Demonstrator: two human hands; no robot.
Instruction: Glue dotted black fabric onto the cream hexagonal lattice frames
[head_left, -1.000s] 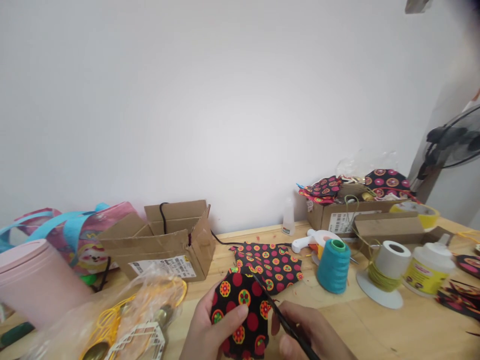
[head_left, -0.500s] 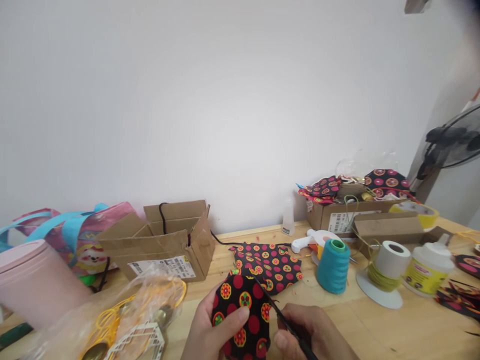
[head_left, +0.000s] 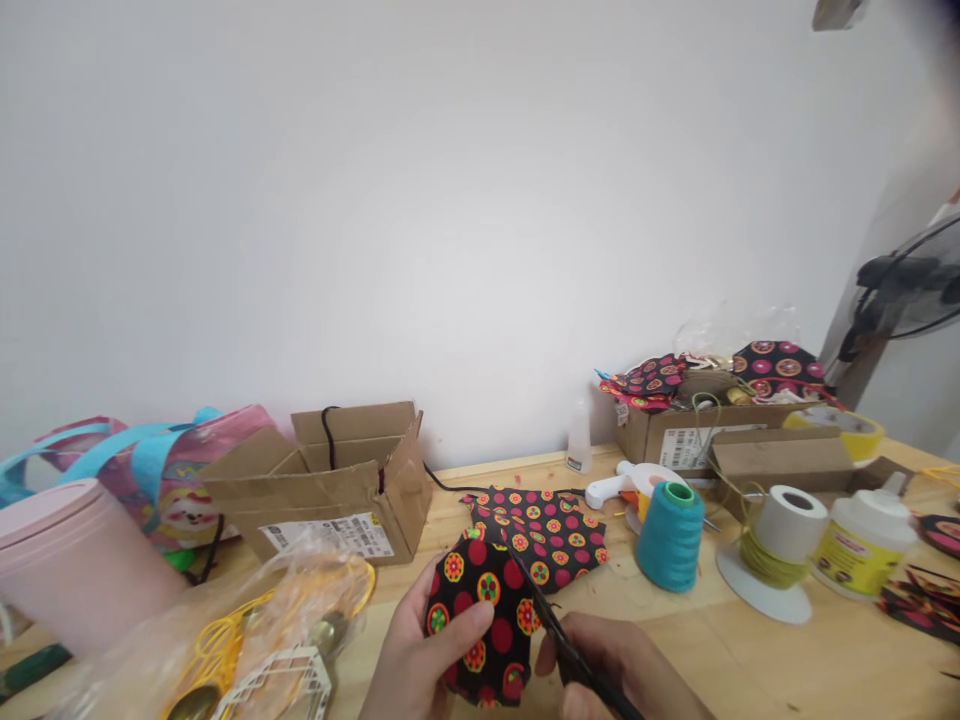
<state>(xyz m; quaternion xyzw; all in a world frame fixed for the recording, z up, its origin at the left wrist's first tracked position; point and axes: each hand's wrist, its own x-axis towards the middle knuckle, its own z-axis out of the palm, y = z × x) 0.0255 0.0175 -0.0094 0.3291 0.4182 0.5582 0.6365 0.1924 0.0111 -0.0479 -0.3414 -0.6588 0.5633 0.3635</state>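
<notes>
My left hand (head_left: pixel 431 640) pinches a rounded piece of patterned fabric (head_left: pixel 501 635), its thumb on the front and its fingers behind. The cloth is black with red dots and orange flower rounds. In my right hand (head_left: pixel 615 655) is a slim black tweezers-like tool (head_left: pixel 574 660), slanting up and left. Its narrow end lies along the right edge of the fabric piece; whether it grips the cloth cannot be made out. Just behind lies a larger sheet of similar printed fabric (head_left: pixel 555 535) on the table.
A teal thread cone (head_left: pixel 670 540), a spool of green cord (head_left: pixel 776 555) and a white glue bottle (head_left: pixel 862 545) stand to the right. At left are an open cardboard box (head_left: pixel 322 500), a pink container (head_left: pixel 82 570) and a plastic bag with yellow cord (head_left: pixel 247 630).
The fabric piece has tilted slightly and its lower edge has risen. My right hand and the black tool have shifted slightly along its right edge.
</notes>
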